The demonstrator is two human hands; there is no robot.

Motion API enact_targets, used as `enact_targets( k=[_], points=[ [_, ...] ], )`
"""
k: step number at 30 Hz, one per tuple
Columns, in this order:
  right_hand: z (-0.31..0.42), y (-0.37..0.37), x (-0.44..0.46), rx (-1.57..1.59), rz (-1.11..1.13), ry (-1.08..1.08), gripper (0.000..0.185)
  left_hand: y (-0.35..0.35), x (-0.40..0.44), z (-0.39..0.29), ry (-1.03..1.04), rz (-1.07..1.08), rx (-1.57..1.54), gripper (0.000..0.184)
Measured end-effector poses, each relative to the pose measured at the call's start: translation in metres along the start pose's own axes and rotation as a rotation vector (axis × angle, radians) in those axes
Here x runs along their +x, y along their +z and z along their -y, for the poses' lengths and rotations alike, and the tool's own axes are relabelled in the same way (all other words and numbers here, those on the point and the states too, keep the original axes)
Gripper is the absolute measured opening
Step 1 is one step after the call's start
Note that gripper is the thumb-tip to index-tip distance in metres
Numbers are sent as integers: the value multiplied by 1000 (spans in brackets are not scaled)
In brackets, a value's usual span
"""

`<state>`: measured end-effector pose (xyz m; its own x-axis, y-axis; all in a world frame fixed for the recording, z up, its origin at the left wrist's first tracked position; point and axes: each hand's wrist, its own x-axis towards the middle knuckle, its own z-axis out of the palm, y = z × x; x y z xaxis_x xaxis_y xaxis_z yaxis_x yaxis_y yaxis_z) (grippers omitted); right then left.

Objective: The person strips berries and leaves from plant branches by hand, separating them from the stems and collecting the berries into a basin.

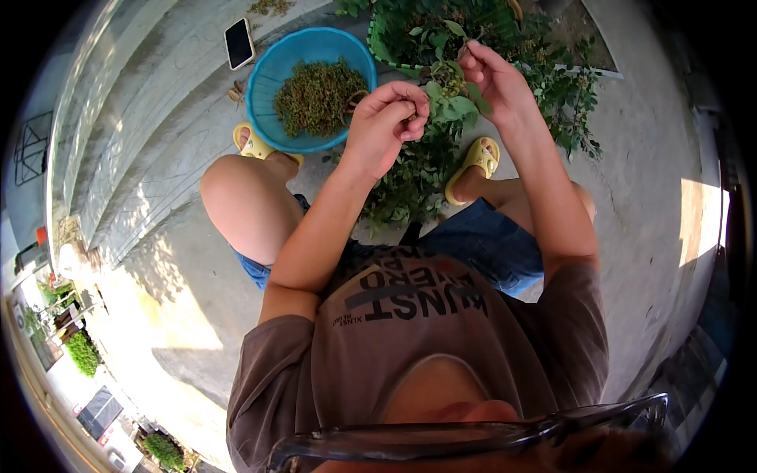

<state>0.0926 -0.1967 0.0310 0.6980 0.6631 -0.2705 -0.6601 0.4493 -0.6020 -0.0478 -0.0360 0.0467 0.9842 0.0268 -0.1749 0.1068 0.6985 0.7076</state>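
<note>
My left hand [386, 122] is closed, its fingers wrapped around thin brown stems whose ends poke out toward the basin. My right hand [498, 83] pinches the tip of a leafy sprig [451, 98] with green leaves and a cluster of small greenish berries. The sprig spans the gap between both hands. Left of my left hand stands a turquoise plastic basin [264, 130] holding a heap of small brownish-green berry clusters [315, 98]. Below my hands, leafy cut branches [406, 185] lie on the ground between my feet.
A green basket [382, 43] full of leafy branches stands beyond my hands. More branches [572, 102] spread to the right. A phone [239, 43] lies on the concrete step [169, 71] by the basin. My feet wear yellow slippers [482, 158].
</note>
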Motion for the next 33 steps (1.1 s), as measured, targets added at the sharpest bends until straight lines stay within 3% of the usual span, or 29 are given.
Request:
enact_targets(
  k=[5, 7, 15, 20, 29, 31, 33],
  points=[
    [-1, 2, 0, 23, -30, -19, 14, 3, -3, 3, 123, 202, 112, 14],
    [-1, 9, -2, 18, -48, -21, 13, 20, -2, 5, 503, -91, 769, 14],
    [-2, 19, -7, 66, -61, -39, 9, 17, 7, 2, 749, -221, 1167, 28],
    [-4, 30, -15, 57, -87, -43, 12, 14, 12, 1, 794, -261, 1152, 25],
    [-15, 34, -14, -196, -120, -112, 17, -8, 18, 8, 634, -262, 980, 13],
    [-17, 35, -13, -227, -132, -119, 17, -12, 20, 11, 444, -288, 738, 11],
    [-18, 33, -12, -259, -143, -126, 18, -13, 19, 11, 378, -285, 685, 11]
  ],
)
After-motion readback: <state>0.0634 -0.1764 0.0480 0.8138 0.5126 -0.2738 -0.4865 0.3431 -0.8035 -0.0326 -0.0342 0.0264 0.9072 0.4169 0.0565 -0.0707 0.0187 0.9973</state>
